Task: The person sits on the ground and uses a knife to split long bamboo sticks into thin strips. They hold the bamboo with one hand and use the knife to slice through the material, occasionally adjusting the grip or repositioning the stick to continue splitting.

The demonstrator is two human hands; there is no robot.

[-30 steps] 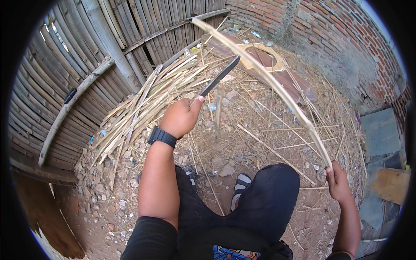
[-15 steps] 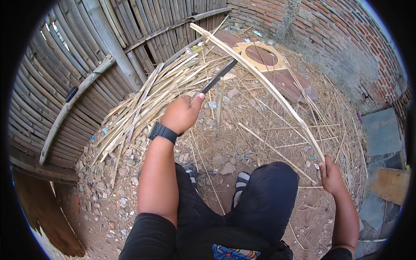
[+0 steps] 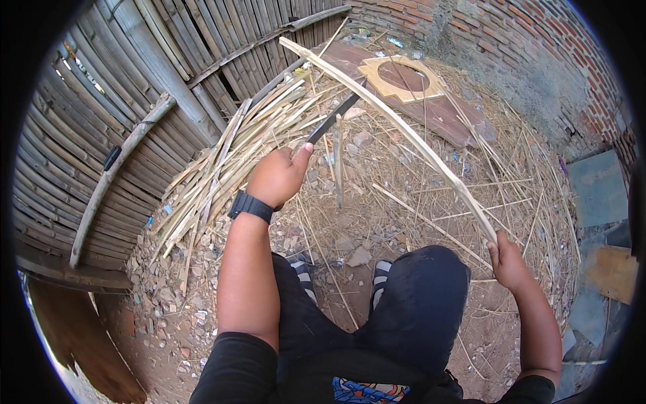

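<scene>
My left hand (image 3: 277,174), with a black watch on its wrist, is closed round the handle of a long knife. The dark knife blade (image 3: 331,122) slants up and away, its far part meeting or passing behind a long pale bamboo strip (image 3: 397,120); I cannot tell whether they touch. My right hand (image 3: 509,261) grips the near end of this strip at the right. From there the strip runs up and leftward across the view. Below the blade, a short wooden stake (image 3: 339,165) stands in the ground.
A heap of split bamboo strips (image 3: 235,158) lies at the left, beside a bamboo wall (image 3: 74,148). Farther off, a yellow wooden frame with a round hole (image 3: 431,87) rests on a brown board (image 3: 464,128). A brick wall (image 3: 518,40) stands behind. Grey sheets (image 3: 597,188) are at the right.
The near end of the bamboo strip and my right hand have shifted slightly up and left. My left hand and the knife have barely moved. The whole view has shifted a little.
</scene>
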